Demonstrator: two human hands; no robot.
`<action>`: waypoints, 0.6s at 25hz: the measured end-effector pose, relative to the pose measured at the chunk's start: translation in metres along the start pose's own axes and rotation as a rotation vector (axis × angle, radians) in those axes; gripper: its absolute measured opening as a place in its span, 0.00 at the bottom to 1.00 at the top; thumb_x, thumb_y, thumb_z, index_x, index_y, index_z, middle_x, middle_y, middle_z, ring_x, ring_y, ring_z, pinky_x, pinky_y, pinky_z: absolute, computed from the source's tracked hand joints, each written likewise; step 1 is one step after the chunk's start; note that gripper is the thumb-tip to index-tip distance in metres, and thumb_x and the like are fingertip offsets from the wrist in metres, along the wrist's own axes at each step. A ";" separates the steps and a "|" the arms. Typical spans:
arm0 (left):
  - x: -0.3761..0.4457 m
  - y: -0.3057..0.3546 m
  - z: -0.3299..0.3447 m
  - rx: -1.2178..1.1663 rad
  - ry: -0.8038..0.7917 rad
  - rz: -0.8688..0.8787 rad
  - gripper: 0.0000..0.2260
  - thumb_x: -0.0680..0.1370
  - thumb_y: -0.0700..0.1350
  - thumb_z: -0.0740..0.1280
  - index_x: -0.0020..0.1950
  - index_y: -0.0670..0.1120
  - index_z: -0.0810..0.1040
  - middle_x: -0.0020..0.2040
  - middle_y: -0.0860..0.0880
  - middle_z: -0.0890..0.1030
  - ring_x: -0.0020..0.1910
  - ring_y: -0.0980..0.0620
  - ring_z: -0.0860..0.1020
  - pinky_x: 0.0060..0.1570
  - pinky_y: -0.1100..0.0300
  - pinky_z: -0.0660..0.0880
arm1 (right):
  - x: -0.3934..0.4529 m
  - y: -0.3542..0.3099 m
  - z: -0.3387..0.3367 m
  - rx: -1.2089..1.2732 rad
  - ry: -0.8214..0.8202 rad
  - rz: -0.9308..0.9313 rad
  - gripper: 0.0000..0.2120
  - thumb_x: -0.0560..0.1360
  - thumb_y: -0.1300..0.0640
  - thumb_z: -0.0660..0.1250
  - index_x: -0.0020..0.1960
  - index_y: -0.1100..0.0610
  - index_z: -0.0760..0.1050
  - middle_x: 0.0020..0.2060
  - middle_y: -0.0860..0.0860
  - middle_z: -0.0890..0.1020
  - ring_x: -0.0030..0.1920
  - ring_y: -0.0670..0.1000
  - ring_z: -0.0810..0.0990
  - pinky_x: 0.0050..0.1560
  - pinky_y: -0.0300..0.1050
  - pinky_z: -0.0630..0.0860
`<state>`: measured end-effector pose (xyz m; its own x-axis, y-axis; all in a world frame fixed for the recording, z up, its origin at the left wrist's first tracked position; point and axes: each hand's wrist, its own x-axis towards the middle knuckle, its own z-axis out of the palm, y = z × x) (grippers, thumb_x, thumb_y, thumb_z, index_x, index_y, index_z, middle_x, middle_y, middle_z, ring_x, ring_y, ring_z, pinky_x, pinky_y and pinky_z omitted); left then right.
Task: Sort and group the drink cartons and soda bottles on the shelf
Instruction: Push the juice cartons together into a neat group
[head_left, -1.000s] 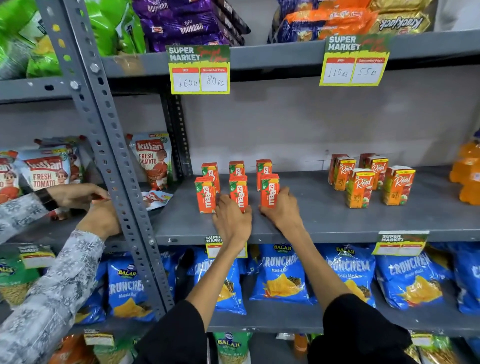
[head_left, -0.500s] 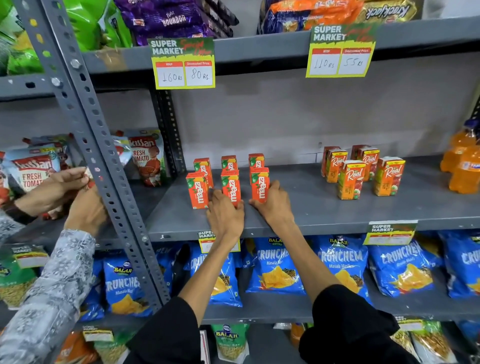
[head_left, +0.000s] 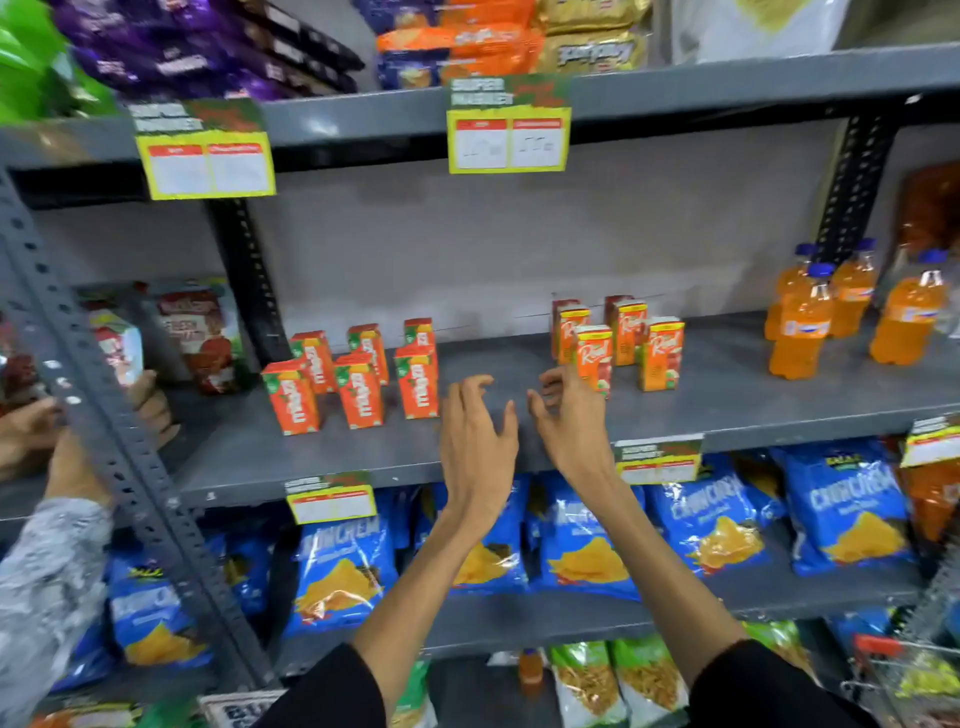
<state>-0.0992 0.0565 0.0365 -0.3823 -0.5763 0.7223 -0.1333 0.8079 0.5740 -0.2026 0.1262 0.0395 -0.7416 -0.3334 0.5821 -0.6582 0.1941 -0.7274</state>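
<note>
Several orange Maaza cartons (head_left: 358, 387) stand in two neat rows on the left of the grey middle shelf (head_left: 727, 405). To their right stands a looser cluster of Real juice cartons (head_left: 660, 356). Orange soda bottles (head_left: 802, 325) with blue caps stand at the far right. My left hand (head_left: 475, 441) hovers open over bare shelf just right of the Maaza rows. My right hand (head_left: 569, 415) is open with curled fingers, right beside the front left Real carton and partly covering it. Neither hand holds anything.
Another person's hands (head_left: 150, 410) and patterned sleeve work on tomato packs behind the perforated upright (head_left: 104, 415) at the left. Blue chip bags (head_left: 852, 514) fill the shelf below. Price tags (head_left: 657, 460) hang off the shelf edges. Snack packs lie on the top shelf.
Both my hands have let go of the front Maaza cartons and moved right toward the Real cartons. The view has shifted right, and more soda bottles show.
</note>
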 end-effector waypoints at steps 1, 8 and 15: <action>-0.002 0.016 0.018 -0.031 -0.043 -0.034 0.15 0.78 0.47 0.69 0.62 0.49 0.70 0.58 0.50 0.77 0.58 0.49 0.76 0.51 0.51 0.77 | 0.007 0.013 -0.021 0.013 0.035 0.004 0.09 0.76 0.58 0.69 0.55 0.59 0.74 0.47 0.54 0.82 0.45 0.51 0.81 0.47 0.42 0.78; 0.003 0.085 0.124 -0.031 -0.147 -0.281 0.24 0.74 0.49 0.74 0.66 0.41 0.71 0.62 0.42 0.77 0.62 0.42 0.76 0.56 0.49 0.73 | 0.067 0.111 -0.130 -0.174 0.058 0.159 0.24 0.72 0.57 0.74 0.61 0.66 0.69 0.59 0.64 0.75 0.59 0.64 0.74 0.59 0.54 0.70; 0.021 0.094 0.149 0.207 -0.162 -0.373 0.30 0.70 0.54 0.78 0.62 0.39 0.70 0.60 0.39 0.79 0.61 0.37 0.77 0.59 0.41 0.73 | 0.101 0.134 -0.122 -0.225 -0.214 0.281 0.40 0.65 0.44 0.78 0.65 0.65 0.64 0.61 0.64 0.75 0.64 0.64 0.73 0.65 0.57 0.73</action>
<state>-0.2562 0.1388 0.0475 -0.4091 -0.8191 0.4020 -0.4624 0.5660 0.6826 -0.3819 0.2311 0.0451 -0.8685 -0.4183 0.2661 -0.4633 0.4936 -0.7360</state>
